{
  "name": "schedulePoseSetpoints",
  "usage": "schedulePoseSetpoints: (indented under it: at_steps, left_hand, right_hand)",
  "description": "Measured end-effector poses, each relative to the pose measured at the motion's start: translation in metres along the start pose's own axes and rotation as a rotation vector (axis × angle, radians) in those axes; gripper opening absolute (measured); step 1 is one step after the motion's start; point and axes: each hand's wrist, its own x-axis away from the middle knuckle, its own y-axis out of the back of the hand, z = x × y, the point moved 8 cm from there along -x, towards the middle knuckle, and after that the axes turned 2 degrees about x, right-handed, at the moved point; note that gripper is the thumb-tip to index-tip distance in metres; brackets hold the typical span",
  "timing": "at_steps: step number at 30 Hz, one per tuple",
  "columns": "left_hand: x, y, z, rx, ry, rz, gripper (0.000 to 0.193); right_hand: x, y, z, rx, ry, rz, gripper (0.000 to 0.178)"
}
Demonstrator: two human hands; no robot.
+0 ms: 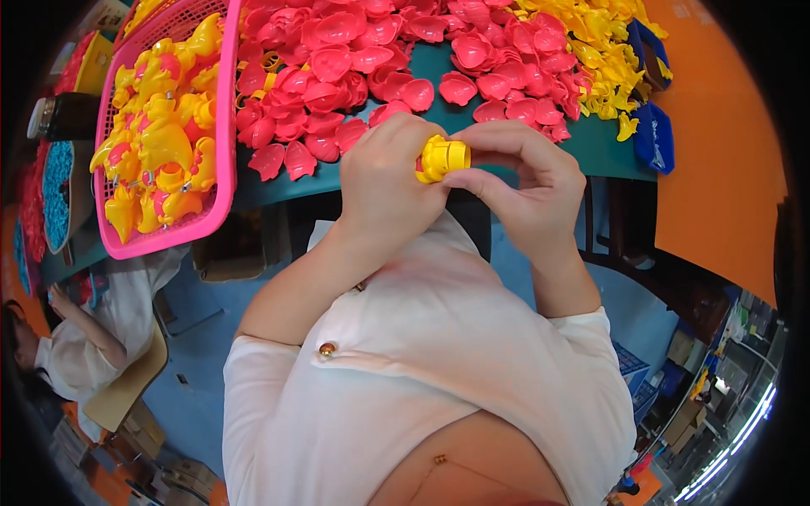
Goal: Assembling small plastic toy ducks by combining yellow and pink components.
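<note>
Above the near edge of the table, my left hand (390, 175) is closed around a small yellow plastic toy part (442, 158) with a round collar at its right end. A bit of red shows at its left side, and the rest is hidden in my palm. From the right, my right hand (527, 173) pinches the collar between thumb and forefinger. Beyond both hands lies a heap of red cupped plastic shells (337, 63). A pile of yellow plastic parts (603, 63) spreads to the right of the shells.
On the left, a pink basket (226, 126) holds several yellow and red assembled pieces. Blue trays (655, 139) stand at the right end of the green table (620, 152), beside an orange surface (713, 152). A co-worker in white (84, 354) sits at far left near a dark jar (72, 116).
</note>
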Motion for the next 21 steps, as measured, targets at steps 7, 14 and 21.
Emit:
schedulePoseSetpoints:
  at_steps: [7, 14, 21]
  left_hand:
    - [0.002, 0.009, 0.001, 0.038, 0.014, -0.012, 0.026]
    - [0.008, 0.005, 0.02, -0.001, 0.097, 0.078, 0.024]
    - [-0.015, 0.082, -0.011, -0.151, -0.1, -0.3, 0.041]
  right_hand:
    - [-0.001, -0.015, 0.02, 0.216, 0.397, 0.15, 0.028]
    - [-0.002, -0.031, -0.007, 0.132, 0.364, 0.146, 0.024]
    - [-0.017, -0.027, 0.018, -0.074, 0.482, 0.143, 0.046]
